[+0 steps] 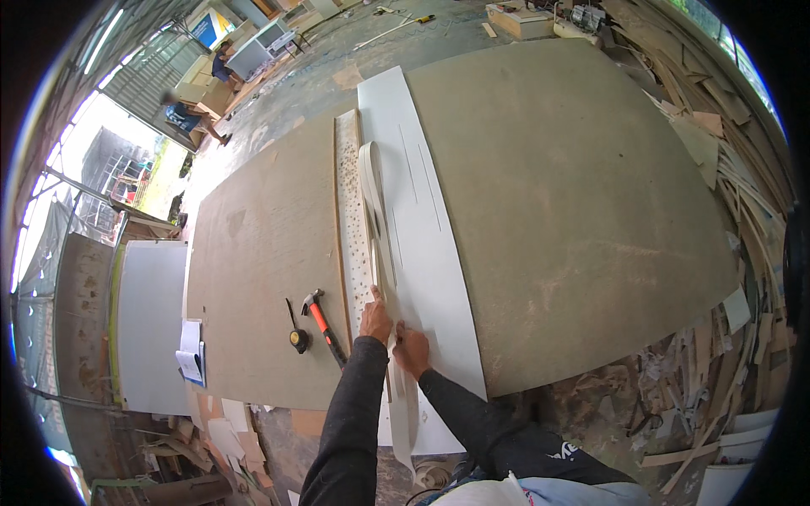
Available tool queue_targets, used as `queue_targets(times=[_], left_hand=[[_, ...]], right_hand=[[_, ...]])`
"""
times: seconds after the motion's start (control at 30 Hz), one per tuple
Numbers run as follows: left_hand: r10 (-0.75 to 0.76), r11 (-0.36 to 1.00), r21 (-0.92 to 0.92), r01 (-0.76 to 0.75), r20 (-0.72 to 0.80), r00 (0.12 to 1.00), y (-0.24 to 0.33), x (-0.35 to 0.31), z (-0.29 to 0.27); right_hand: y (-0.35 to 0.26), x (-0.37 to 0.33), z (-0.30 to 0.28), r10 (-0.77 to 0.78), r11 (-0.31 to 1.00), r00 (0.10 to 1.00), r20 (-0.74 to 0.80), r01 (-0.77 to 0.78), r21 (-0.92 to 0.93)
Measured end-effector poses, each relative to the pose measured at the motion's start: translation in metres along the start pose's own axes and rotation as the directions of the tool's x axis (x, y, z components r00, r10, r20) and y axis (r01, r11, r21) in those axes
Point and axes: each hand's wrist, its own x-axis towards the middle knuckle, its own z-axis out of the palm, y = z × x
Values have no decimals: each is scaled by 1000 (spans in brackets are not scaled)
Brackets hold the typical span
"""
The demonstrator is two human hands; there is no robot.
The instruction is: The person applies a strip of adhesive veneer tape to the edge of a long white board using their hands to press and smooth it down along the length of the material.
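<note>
A long, narrow speckled board [348,177] with brown edges lies lengthwise in front of me, beside a wide white panel [422,194]. A thin white edging strip [366,169] runs along that board, loops over at its far part and hangs past the table's near edge. My left hand [375,322] is closed on the strip at the board's edge, its index finger pointing forward along it. Just right of it, my right hand [412,350] is closed in a pinch on the strip, its fingertips partly hidden. Left of the board lie a claw hammer [321,320] with a red-and-black handle and a tape measure [299,339].
Large greenish-brown sheets [574,211] form the work surface. A notepad [191,354] sits at its left edge. Wood offcuts [717,379] pile up on the right and below. Two people [190,116] work among cabinets at the far left.
</note>
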Motion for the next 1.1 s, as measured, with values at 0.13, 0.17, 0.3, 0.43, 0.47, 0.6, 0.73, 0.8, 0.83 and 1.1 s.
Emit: queue_targets(times=[0.13,0.17,0.3,0.43,0.47,0.6,0.73,0.8,0.83,1.1], left_hand=[[-15,998,-54,16,18,1000,19,1,-9],[4,999,-32,-4,1,1000,17,0,-10],[-112,988,-94,124,126,986,44,4,-21],[-137,985,-85,148,125,983,14,-3,-22],[-135,985,-89,147,131,982,15,-2,-21],[-131,983,-105,148,158,979,35,3,-24],[-74,993,-83,81,89,993,19,-1,-13],[19,1000,-6,-19,-10,1000,-10,-4,1],[25,1000,-18,-25,2,1000,-5,-1,3],[-33,997,-65,36,47,998,10,3,-6]], right_hand=[[10,41,-3,-4,999,997,79,7,-31],[7,44,-4,3,999,995,102,0,-34],[10,34,-15,3,1000,1000,-5,-3,13],[-17,-41,-8,18,998,1000,-10,-17,57],[-13,-57,-7,4,999,1000,-18,-3,47],[6,-67,-5,7,1000,999,-40,-6,21],[0,-51,-4,18,1000,1000,26,-18,16],[-12,-39,-3,-7,999,1000,15,6,38],[-8,-29,-5,-7,999,1000,-4,7,34],[-4,12,-13,52,999,997,62,-52,-4]])
